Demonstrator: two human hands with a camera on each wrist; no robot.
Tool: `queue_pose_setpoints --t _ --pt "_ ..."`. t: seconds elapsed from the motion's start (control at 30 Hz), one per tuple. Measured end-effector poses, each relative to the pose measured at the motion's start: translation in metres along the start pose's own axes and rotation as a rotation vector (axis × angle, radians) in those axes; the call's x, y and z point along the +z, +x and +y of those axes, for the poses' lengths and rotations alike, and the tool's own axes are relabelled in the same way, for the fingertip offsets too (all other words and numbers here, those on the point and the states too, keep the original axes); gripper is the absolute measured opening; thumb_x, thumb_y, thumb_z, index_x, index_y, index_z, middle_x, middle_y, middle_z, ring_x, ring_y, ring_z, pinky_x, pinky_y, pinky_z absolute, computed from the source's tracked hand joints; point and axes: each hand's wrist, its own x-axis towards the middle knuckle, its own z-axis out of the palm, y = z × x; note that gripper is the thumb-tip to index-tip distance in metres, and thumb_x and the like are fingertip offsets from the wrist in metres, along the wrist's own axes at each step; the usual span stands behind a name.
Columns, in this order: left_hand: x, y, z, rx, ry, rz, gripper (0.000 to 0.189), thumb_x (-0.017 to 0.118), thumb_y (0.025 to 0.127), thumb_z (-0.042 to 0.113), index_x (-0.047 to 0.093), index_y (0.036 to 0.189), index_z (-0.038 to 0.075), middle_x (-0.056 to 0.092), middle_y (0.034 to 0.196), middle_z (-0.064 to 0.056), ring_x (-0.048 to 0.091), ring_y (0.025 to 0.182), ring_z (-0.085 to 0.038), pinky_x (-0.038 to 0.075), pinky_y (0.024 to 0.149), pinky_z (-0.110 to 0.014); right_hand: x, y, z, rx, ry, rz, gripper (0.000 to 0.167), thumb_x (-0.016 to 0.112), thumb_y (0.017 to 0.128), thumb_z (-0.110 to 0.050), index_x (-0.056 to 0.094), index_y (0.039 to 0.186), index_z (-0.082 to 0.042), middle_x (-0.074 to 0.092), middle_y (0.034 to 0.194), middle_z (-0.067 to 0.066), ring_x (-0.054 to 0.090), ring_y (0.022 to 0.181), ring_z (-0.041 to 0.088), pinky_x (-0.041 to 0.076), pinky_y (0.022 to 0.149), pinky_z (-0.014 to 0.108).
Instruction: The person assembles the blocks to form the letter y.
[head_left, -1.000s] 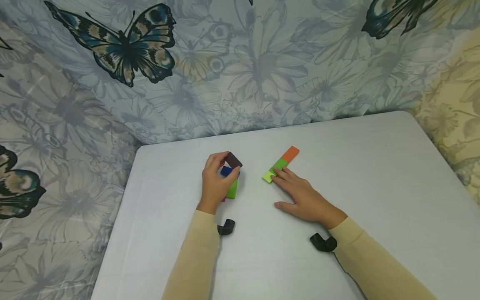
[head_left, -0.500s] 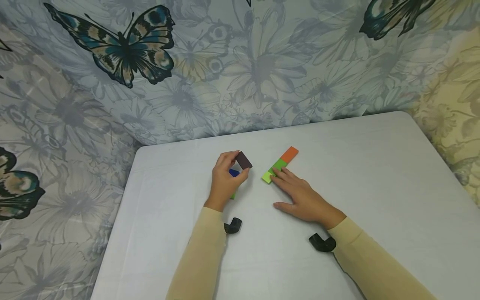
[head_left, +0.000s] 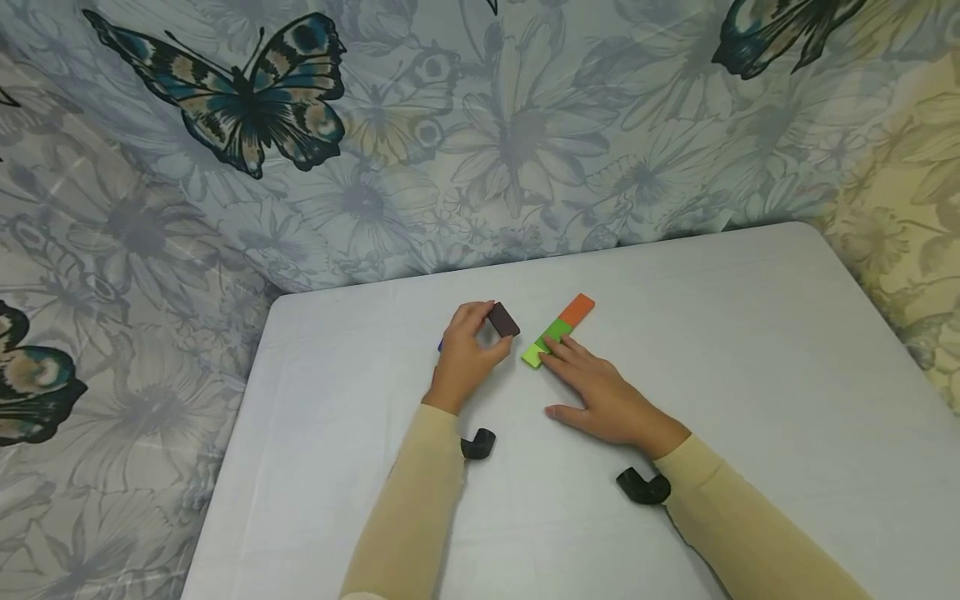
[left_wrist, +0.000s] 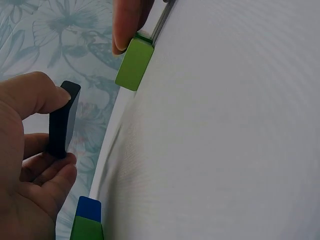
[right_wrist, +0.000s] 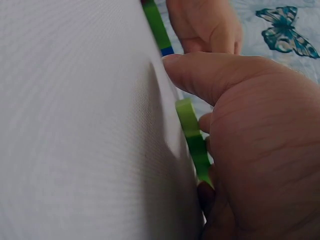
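My left hand (head_left: 467,358) pinches a dark brown rectangular block (head_left: 504,320) between thumb and fingers. In the left wrist view that block (left_wrist: 64,120) is raised on edge. To its right, a slanting row lies on the table: a lime block (head_left: 532,356), a green block (head_left: 555,330) and an orange block (head_left: 577,309). My right hand (head_left: 603,396) rests its extended fingertips on the lime and green part, thumb spread away. Mostly hidden behind my left hand are a blue block (left_wrist: 90,208) and a green block (left_wrist: 87,229).
The white-covered table (head_left: 750,375) ends at a back edge against a butterfly-and-flower patterned cloth (head_left: 375,200). Black curved pieces stick out at the left wrist (head_left: 478,444) and right wrist (head_left: 643,486).
My left hand has carried the dark brown block rightward, closer to the coloured row, now covering most of the blue and green blocks behind it. The right hand stays on the row.
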Motion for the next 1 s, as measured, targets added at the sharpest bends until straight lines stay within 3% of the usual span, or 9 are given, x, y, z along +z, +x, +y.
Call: queue_pose_setpoints --t 0.17,0.37,0.8,1.0 --pt "0.003 0.004 0.001 -0.042 0.083 -0.035 0.058 0.088 0.093 0.009 0.066 0.145 -0.005 0.063 0.14 -0.016 0.064 0.129 -0.028 0.049 0.11 -0.032 0.001 0.0 0.002 0.001 -0.002 0.002 0.08 0.08 0.101 -0.035 0.045 0.166 -0.006 0.031 0.175 0.014 0.018 0.163 0.038 0.031 0.115 0.074" --pt "0.009 0.009 -0.002 -0.096 0.189 -0.123 0.06 0.087 0.098 0.02 0.064 0.15 0.002 0.062 0.148 -0.01 0.058 0.139 -0.025 0.042 0.117 -0.034 0.002 0.0 0.002 0.01 -0.006 -0.008 0.08 0.079 0.101 -0.037 0.044 0.167 -0.007 0.029 0.176 0.013 0.016 0.164 0.037 0.031 0.116 0.074" --pt "0.016 0.012 0.001 -0.114 0.284 -0.235 0.062 0.083 0.101 0.022 0.059 0.156 0.006 0.057 0.158 -0.007 0.05 0.148 -0.022 0.035 0.121 -0.032 -0.001 0.0 0.001 0.01 -0.008 -0.02 0.079 0.078 0.102 -0.036 0.044 0.167 -0.007 0.029 0.176 0.013 0.016 0.164 0.037 0.031 0.116 0.074" --pt "0.014 0.01 -0.002 -0.111 0.279 -0.261 0.066 0.082 0.102 0.022 0.055 0.16 0.008 0.054 0.161 -0.006 0.046 0.151 -0.021 0.034 0.122 -0.032 0.0 0.0 0.001 0.008 -0.008 -0.015 0.08 0.079 0.102 -0.036 0.044 0.167 -0.007 0.029 0.176 0.013 0.016 0.164 0.037 0.031 0.116 0.074"
